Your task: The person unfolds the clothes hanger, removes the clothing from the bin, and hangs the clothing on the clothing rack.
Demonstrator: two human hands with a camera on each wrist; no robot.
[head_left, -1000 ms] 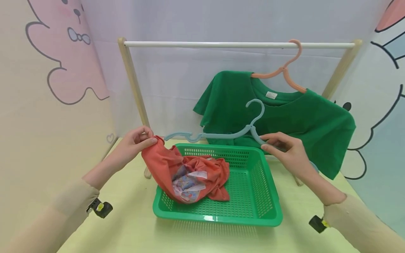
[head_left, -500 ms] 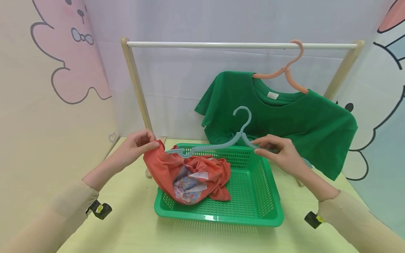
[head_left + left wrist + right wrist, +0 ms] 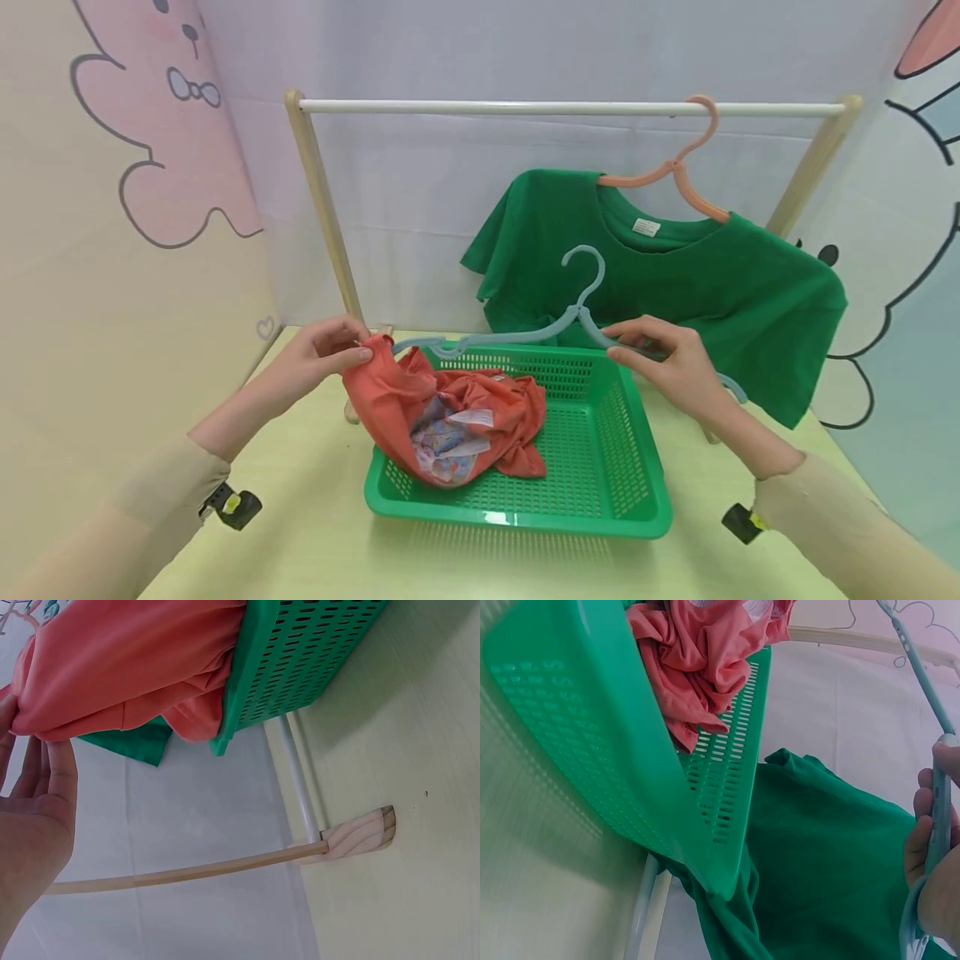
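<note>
Between thumb and fingers, my left hand (image 3: 322, 352) pinches the edge of a coral-red garment (image 3: 480, 392), most of which lies bunched in a green plastic basket (image 3: 517, 523). My right hand (image 3: 663, 354) grips one arm of a light blue hanger (image 3: 525, 336). The hanger's hook points up, and its far arm reaches left to the garment's raised edge. The tip of that arm is hidden behind or inside the cloth; I cannot tell which. In the right wrist view, fingers (image 3: 921, 801) curl round the hanger arm.
A rack with a white rail (image 3: 480, 107) and wooden posts stands behind the basket. On its right side a green T-shirt (image 3: 570, 233) hangs from an orange hanger (image 3: 693, 196), its lower part reaching down behind the basket. Walls with cartoon prints flank the pale yellow table (image 3: 315, 517).
The blue hanger has come down and left, its tip now at the garment's edge, after dipping lower half a second ago. My left hand keeps its pinch and has dropped slightly.
</note>
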